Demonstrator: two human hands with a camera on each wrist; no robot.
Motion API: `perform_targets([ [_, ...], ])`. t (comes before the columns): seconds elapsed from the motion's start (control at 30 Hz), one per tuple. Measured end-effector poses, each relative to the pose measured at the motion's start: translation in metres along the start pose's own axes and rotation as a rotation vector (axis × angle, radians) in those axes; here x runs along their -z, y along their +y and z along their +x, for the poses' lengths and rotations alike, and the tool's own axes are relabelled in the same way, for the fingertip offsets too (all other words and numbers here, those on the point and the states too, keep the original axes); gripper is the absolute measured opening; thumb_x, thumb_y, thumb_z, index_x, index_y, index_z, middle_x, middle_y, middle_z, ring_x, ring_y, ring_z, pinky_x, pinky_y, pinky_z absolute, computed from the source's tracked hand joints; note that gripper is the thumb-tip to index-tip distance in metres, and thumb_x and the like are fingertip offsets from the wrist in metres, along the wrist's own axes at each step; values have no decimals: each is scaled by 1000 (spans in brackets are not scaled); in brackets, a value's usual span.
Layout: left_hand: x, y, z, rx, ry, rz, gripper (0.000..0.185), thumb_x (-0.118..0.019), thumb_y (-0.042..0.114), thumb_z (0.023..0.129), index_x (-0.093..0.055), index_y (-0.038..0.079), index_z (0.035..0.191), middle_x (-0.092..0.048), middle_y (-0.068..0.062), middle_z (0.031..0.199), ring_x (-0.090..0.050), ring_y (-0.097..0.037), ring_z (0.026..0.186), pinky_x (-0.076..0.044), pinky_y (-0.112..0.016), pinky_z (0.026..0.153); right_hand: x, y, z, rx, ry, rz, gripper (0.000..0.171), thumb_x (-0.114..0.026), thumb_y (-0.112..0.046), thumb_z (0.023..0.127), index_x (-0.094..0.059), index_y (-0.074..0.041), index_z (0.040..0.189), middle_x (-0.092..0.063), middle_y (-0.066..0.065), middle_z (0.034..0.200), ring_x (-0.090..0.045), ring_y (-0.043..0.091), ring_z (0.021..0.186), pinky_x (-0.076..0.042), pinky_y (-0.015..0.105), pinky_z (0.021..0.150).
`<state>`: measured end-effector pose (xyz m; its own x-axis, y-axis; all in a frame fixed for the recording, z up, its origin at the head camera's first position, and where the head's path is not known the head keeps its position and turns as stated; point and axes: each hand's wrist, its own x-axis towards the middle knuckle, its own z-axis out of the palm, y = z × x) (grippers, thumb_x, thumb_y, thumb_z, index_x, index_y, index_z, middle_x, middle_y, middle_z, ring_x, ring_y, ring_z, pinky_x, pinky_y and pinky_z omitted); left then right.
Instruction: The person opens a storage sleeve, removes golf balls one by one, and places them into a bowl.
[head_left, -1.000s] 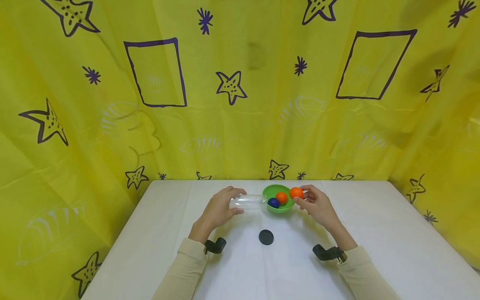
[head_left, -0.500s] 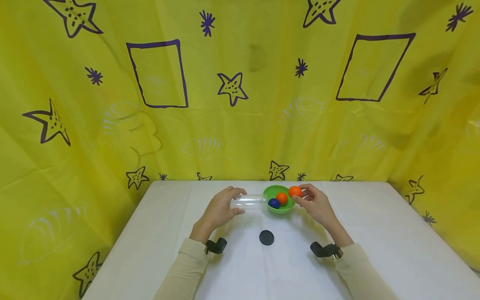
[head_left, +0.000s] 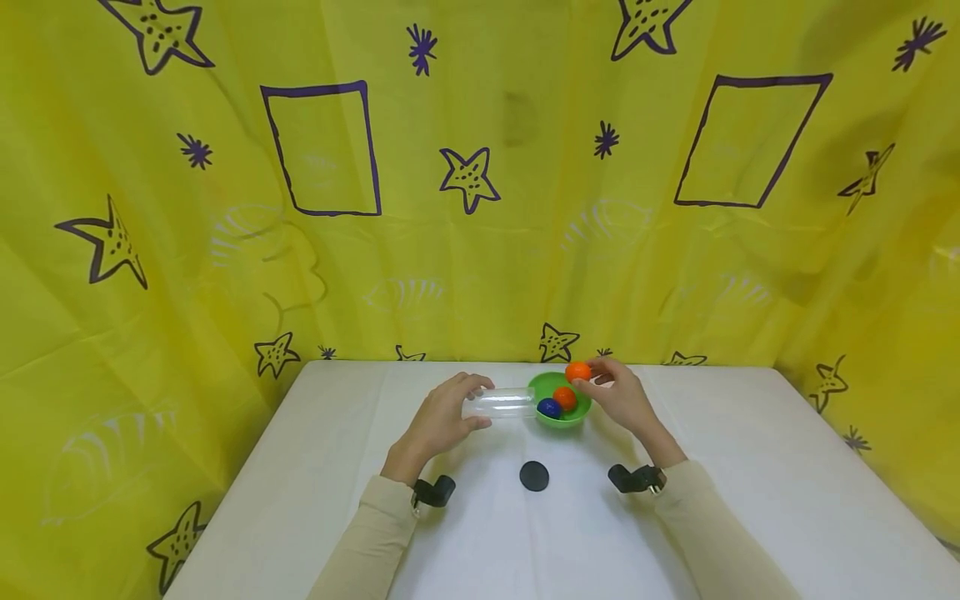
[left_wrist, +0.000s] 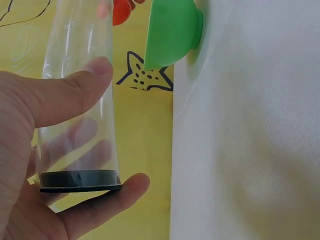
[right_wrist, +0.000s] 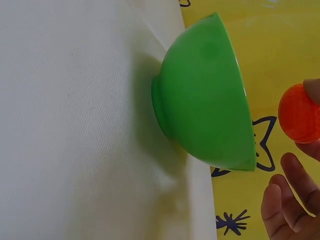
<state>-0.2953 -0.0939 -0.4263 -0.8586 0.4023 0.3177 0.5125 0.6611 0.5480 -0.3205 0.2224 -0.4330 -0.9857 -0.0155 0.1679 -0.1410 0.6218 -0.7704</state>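
My left hand grips a clear plastic tube, thumb on one side and fingers round the other. A black cap closes the tube's end by my fingers in the left wrist view. The tube's other end points at the green bowl and overlaps its left rim in the head view. Pinched between thumb and fingers of my right hand is an orange ball, held above the bowl's far right side. Inside the bowl lie a second orange ball and a dark blue ball.
A loose black disc lies flat on the white table, in front of the bowl and between my forearms. Behind the table's far edge hangs a yellow curtain printed with stars.
My right hand has moved left and slightly away from me, bringing its orange ball from the bowl's right rim to over its far side. The left hand and tube stay nearly still.
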Motion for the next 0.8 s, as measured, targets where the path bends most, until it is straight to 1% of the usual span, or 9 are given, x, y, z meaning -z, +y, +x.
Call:
perform_targets([
  [0.1, -1, 0, 0, 5, -3, -5, 49, -84, 18, 85, -62, 20, 129, -67, -3, 121, -65, -26, 111, -55, -46, 95, -4, 0, 4, 1, -6, 4, 52, -71, -36, 97, -59, -3, 134, -62, 22, 132, -54, 38, 119, -49, 50, 98],
  [0.17, -2, 0, 0, 8, -6, -8, 49, -84, 18, 86, -61, 21, 129, -67, -3, 121, -65, -27, 111, -55, -46, 95, -7, -1, 6, 2, -16, 9, 51, -71, -36, 96, -59, -3, 133, -60, 22, 132, -52, 39, 121, -48, 52, 99],
  [0.27, -3, 0, 0, 11, -13, -14, 49, -84, 18, 86, -61, 20, 129, -67, -4, 121, -65, -28, 112, -55, -47, 95, -11, 0, 10, 3, -24, 14, 51, -72, -35, 96, -60, -2, 133, -58, 23, 133, -50, 39, 122, -48, 53, 100],
  [0.4, -4, -1, 0, 31, -35, -21, 48, -83, 18, 87, -60, 21, 129, -67, -4, 122, -65, -29, 112, -55, -48, 96, -17, 1, 13, 6, -31, 6, 51, -74, -33, 95, -61, -1, 133, -54, 23, 135, -48, 40, 124, -48, 53, 100],
  [0.5, -5, -1, 1, 45, -44, -24, 49, -83, 18, 87, -59, 22, 130, -66, -3, 124, -65, -29, 113, -55, -48, 97, -20, 0, 14, 3, -35, 0, 50, -75, -33, 94, -62, -2, 132, -52, 23, 136, -45, 41, 125, -46, 54, 100],
  [0.67, -6, -2, 1, 41, -38, -18, 49, -83, 19, 87, -59, 22, 130, -66, -3, 125, -64, -27, 113, -55, -47, 97, -25, -3, 14, -18, -41, -17, 49, -75, -36, 94, -63, -6, 131, -49, 23, 137, -38, 41, 128, -45, 57, 100],
  [0.8, -6, -2, 0, 48, -45, -19, 48, -82, 19, 88, -59, 22, 130, -66, -4, 125, -64, -27, 114, -55, -47, 98, -28, -3, 14, -35, -47, -25, 48, -75, -36, 94, -63, -9, 131, -47, 22, 137, -35, 43, 131, -45, 60, 101],
])
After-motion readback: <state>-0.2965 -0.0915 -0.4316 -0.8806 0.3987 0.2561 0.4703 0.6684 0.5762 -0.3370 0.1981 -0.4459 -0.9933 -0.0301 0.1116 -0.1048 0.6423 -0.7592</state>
